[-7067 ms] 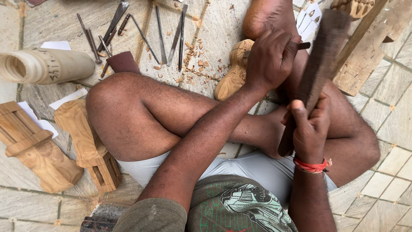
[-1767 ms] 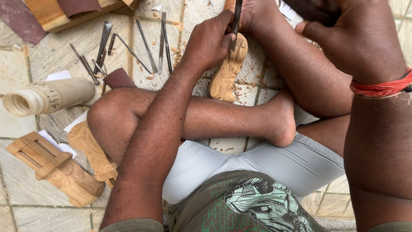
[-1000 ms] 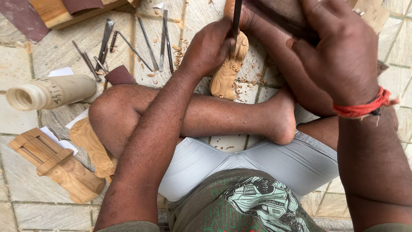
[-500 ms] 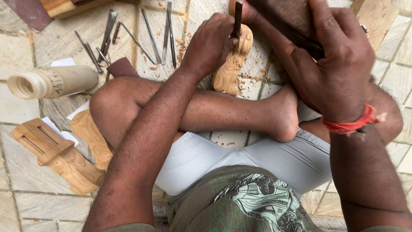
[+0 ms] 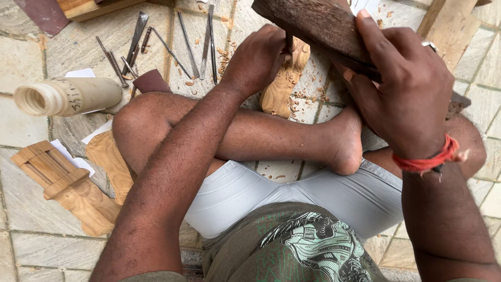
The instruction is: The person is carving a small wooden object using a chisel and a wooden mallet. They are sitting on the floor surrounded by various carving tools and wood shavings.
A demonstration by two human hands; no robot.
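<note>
Seated: a person is seen cross-legged on a stone-tiled floor (image 5: 31, 209), bare legs folded, viewed from above.

Left hand: the left hand (image 5: 255, 60) is closed tightly around a chisel (image 5: 288, 42), only a short dark part of which shows above the fist; the blade is set against the carving.

Carving: a pale wooden figure (image 5: 284, 83) lies on the floor at the far middle of the scene, just beyond the crossed shin and beside the far foot, with chips scattered around it.

Right hand: the right hand (image 5: 402, 89), a red thread at the wrist, is wrapped around a dark, worn wooden mallet (image 5: 313, 23), held raised above the chisel.

Tools: a row of thin metal chisels (image 5: 193, 36) is laid out on the far left, well apart from both hands.

Other pieces: a cream cylinder (image 5: 68, 96) is placed on the left, and two half-carved wooden blocks (image 5: 78, 183) are set near the left knee.

Risk: a glancing blow could be judged likely to catch the left knuckles, since so little of the chisel stands clear of the fist.

Risk: the figure is not clamped, so a slip of the blade toward the bare foot or a split in the wood could be caused by a heavy strike.
</note>
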